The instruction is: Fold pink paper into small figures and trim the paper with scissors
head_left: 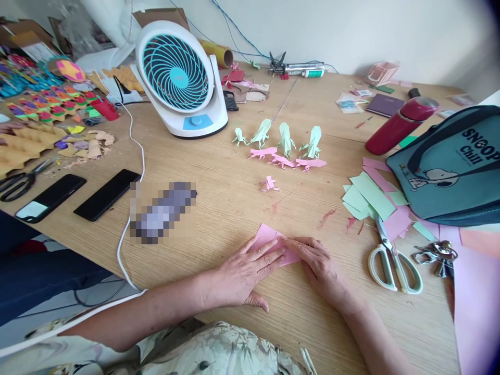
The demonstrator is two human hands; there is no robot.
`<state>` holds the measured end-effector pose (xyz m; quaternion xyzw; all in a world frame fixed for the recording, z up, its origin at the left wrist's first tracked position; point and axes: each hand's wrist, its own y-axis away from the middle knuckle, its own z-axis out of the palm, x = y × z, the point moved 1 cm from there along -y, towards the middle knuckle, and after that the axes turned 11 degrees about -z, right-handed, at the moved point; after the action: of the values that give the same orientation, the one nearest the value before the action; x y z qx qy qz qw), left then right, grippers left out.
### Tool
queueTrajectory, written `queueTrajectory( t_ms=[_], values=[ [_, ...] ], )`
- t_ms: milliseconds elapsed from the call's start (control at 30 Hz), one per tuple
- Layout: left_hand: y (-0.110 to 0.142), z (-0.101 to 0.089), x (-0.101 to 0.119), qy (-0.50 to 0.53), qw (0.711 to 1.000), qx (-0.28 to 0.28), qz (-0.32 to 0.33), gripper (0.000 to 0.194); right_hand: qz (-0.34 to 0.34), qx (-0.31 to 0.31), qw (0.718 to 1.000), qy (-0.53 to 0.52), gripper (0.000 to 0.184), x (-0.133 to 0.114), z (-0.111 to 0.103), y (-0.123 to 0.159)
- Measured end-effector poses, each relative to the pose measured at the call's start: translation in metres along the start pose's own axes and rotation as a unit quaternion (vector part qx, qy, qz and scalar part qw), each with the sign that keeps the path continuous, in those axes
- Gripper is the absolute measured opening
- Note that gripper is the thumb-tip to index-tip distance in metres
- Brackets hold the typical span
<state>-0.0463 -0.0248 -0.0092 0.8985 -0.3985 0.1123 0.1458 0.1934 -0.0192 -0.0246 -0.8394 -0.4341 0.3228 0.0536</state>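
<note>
A small sheet of pink paper (pixel 265 234) lies on the wooden table in front of me, partly covered by both hands. My left hand (pixel 246 271) rests flat across it, fingers stretched out and thumb apart. From the other side, my right hand (pixel 318 263) has its fingers together and bent at the paper's right edge; its fingertips are partly hidden. Beyond the hands sits a small pink folded-paper figure (pixel 269 184). Behind that is a row of pink folded figures (pixel 281 160), and several pale green ones (pixel 287 138) stand farther back.
Scissors (pixel 394 260) and keys (pixel 439 255) lie at right, beside green and pink paper pieces (pixel 373 195), a bag (pixel 449 161) and a red flask (pixel 402 125). A fan (pixel 177 78) stands at back left. Phones (pixel 52 198) and a white cable (pixel 125 239) lie left.
</note>
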Motion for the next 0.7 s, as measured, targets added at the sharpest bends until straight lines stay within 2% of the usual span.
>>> queueTrajectory(
  t_ms=[233,367,533,700],
  values=[
    [-0.006,-0.006,0.001,0.029,0.998,0.017,0.044,0.1,-0.012,0.013,1.0,0.007,0.057,-0.001,-0.001,-0.002],
    [-0.013,-0.001,0.005,0.035,0.997,0.03,0.057,0.098,-0.006,0.022,1.0,0.001,0.056,0.0,0.0,-0.002],
    [-0.012,0.009,0.012,0.037,0.999,0.035,0.02,0.099,-0.001,0.02,1.0,-0.007,0.056,0.0,0.0,-0.001],
    [0.004,0.008,0.012,0.036,0.999,-0.01,-0.008,0.098,0.005,0.011,1.0,-0.01,0.058,-0.002,-0.001,-0.002]
  ],
)
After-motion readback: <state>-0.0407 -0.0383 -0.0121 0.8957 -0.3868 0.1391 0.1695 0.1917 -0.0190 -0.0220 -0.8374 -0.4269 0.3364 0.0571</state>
